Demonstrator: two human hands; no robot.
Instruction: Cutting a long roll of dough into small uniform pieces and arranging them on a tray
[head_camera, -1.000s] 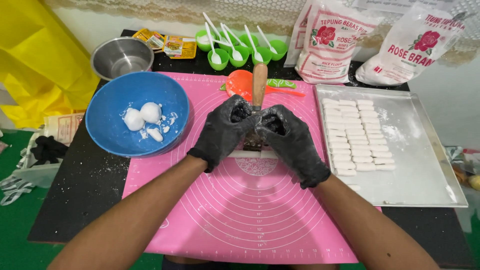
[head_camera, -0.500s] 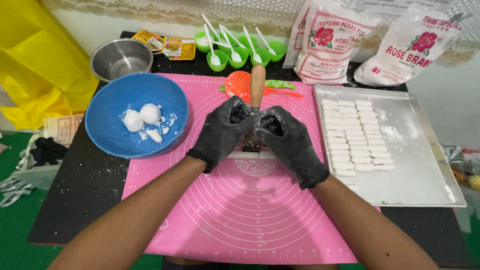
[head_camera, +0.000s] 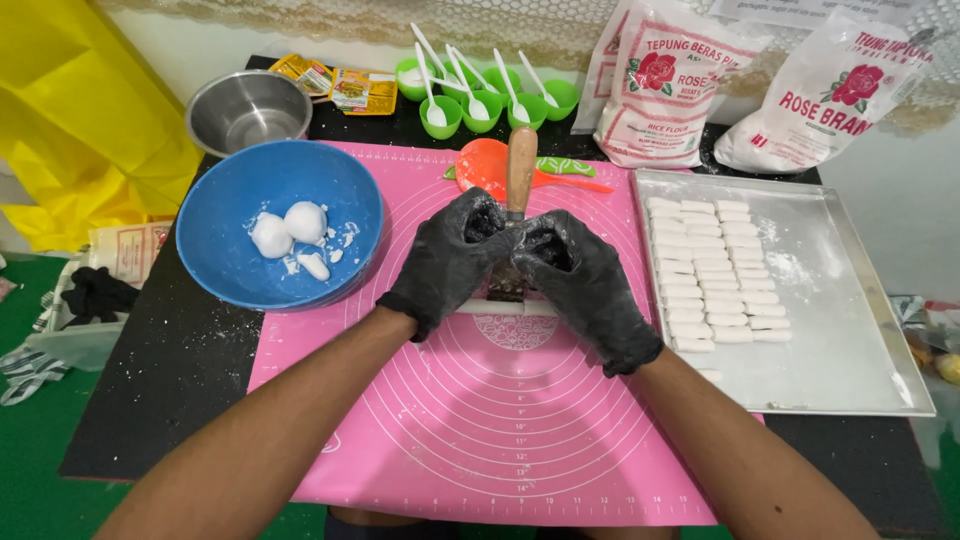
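My left hand and my right hand, both in black gloves dusted with flour, meet fingertip to fingertip over the middle of the pink silicone mat. The fingers are curled inward, and whatever lies between them is hidden. Just under the hands a thin white dough strip lies across the mat. A scraper with a wooden handle lies behind the hands, its metal blade showing between my wrists. To the left, a blue bowl holds two white dough balls and crumbs.
A metal tray on the right carries several rows of small white dough pieces. At the back are a steel bowl, green cups with white spoons, an orange spoon, sachets and two flour bags.
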